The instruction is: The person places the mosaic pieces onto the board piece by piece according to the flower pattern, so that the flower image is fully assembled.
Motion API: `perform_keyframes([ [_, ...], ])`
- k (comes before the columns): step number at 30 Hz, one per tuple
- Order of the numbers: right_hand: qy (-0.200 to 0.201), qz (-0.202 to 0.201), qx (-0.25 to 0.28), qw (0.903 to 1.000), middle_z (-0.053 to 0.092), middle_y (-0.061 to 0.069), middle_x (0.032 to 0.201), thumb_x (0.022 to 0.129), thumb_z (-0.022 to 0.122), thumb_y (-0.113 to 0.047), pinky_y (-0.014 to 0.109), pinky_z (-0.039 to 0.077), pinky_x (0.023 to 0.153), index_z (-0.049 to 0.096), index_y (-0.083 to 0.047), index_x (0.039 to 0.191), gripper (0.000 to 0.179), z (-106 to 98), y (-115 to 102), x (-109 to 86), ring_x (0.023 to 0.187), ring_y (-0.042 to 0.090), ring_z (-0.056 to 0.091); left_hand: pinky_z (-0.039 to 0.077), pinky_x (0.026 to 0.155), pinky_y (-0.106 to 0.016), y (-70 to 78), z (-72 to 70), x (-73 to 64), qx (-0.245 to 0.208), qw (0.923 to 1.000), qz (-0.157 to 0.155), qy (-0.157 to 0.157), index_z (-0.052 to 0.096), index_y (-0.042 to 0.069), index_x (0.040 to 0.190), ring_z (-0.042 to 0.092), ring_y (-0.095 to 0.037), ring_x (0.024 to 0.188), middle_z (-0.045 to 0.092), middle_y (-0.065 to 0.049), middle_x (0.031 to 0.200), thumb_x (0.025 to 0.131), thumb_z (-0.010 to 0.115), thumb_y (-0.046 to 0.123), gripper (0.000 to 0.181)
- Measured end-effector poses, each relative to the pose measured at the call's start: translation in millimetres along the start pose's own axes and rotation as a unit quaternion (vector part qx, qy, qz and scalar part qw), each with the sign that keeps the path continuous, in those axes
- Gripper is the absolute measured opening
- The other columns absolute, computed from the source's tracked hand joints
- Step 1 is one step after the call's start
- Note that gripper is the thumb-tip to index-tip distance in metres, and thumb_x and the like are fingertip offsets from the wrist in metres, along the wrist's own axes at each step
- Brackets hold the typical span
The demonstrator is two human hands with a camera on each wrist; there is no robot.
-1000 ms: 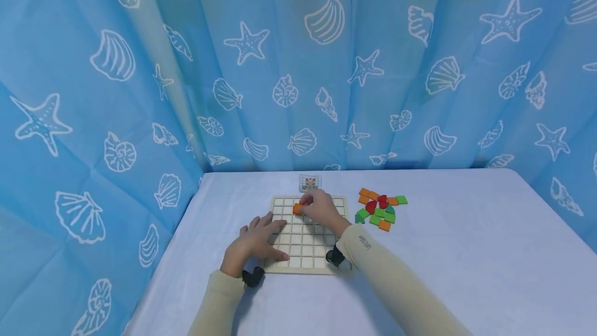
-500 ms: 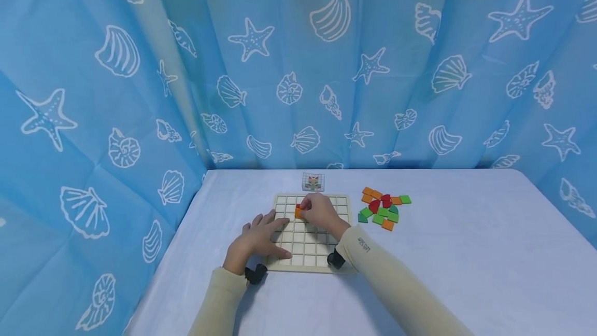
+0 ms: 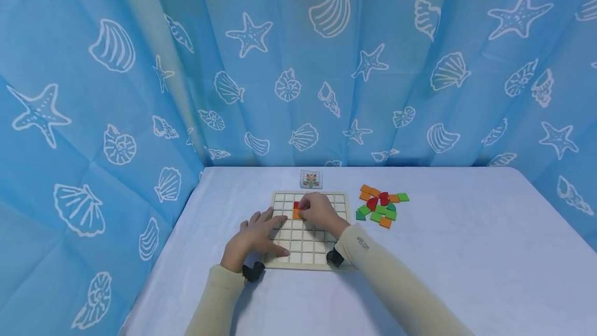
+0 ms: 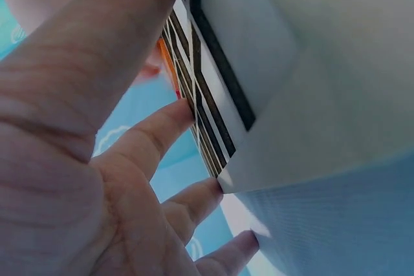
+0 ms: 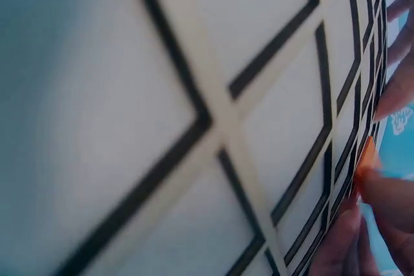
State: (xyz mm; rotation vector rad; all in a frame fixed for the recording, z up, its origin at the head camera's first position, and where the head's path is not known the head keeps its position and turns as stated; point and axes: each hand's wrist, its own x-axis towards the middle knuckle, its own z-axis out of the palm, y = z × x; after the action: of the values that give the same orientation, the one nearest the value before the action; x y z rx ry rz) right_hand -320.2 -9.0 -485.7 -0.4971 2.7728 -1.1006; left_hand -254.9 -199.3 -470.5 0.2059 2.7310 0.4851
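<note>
The right hand [image 3: 320,211] is pinching an orange square tile [image 3: 296,214] at its right side, thumb and fingertips clamped close; whether the tile is sitting fully inside its cell I cannot tell. That tile is lying toward half past ten from the centre of a cream grid board [image 3: 296,260], and a red tile [image 3: 296,205] is showing just beside it at twelve o'clock. The left hand [image 3: 254,237] is spreading its fingers apart and resting at the board's nine o'clock edge, holding nothing; the two hands are staying apart. Beyond the board, at twelve o'clock, a small gridded picture card [image 3: 310,179] is lying flat. Between two and three o'clock, loose orange, red and green tiles [image 3: 381,210] are spreading over the white tablecloth [image 3: 466,232]. A blue seashell-print curtain [image 3: 280,40] is hanging behind.
</note>
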Motion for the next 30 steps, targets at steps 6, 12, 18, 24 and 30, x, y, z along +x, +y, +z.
perform_keyframes([
  [6,-0.007,-0.038,-0.017,0.9991,0.070,0.001,0.083,0.084,0.074,-0.005,0.031,0.055,0.072,0.073,-0.009,0.081,0.005,1,-3,-3.4,0.075,0.013,0.063,0.014,0.115,-0.069,-1.0,-1.8,0.0,0.010,0.9999,0.008,0.002,0.041,0.029,0.151,0.014,-0.043,0.151,0.018,-0.010,0.166,0.071,0.082,0.057,0.094],
  [12,-0.027,-0.002,0.020,0.9994,0.070,0.002,0.085,0.083,0.077,-0.007,0.032,0.054,0.073,0.072,-0.007,0.085,0.005,-3,-6,-6.2,0.077,0.015,0.061,0.013,0.116,-0.070,-0.2,-2.2,1.1,0.004,1.0000,0.002,0.001,0.041,0.029,0.151,0.014,-0.043,0.151,0.018,-0.010,0.166,0.071,0.083,0.057,0.094],
  [18,-0.043,0.025,0.036,0.9981,0.069,0.001,0.083,0.082,0.077,-0.009,0.028,0.050,0.069,0.073,-0.009,0.085,0.006,-4,-3,-6.0,0.075,0.014,0.059,0.013,0.115,-0.070,-0.3,1.3,1.6,0.004,1.0000,0.003,-0.003,0.041,0.029,0.151,0.014,-0.043,0.150,0.019,-0.011,0.166,0.071,0.082,0.057,0.094],
  [24,-0.050,0.033,0.051,0.9969,0.069,0.000,0.087,0.082,0.077,-0.011,0.029,0.051,0.072,0.073,-0.009,0.088,0.008,-6,-3,-5.7,0.079,0.015,0.059,0.013,0.115,-0.070,0.9,0.2,1.0,0.007,1.0000,0.001,-0.001,0.041,0.030,0.150,0.014,-0.043,0.150,0.019,-0.011,0.166,0.071,0.083,0.057,0.094],
  [30,-0.048,0.031,0.085,0.9947,0.070,0.002,0.091,0.083,0.077,-0.010,0.029,0.054,0.069,0.073,-0.007,0.091,0.009,-10,-2,-7.9,0.079,0.014,0.063,0.014,0.115,-0.070,1.0,-0.8,-0.9,0.006,1.0000,0.005,-0.003,0.041,0.029,0.150,0.014,-0.044,0.150,0.018,-0.012,0.166,0.071,0.082,0.057,0.094],
])
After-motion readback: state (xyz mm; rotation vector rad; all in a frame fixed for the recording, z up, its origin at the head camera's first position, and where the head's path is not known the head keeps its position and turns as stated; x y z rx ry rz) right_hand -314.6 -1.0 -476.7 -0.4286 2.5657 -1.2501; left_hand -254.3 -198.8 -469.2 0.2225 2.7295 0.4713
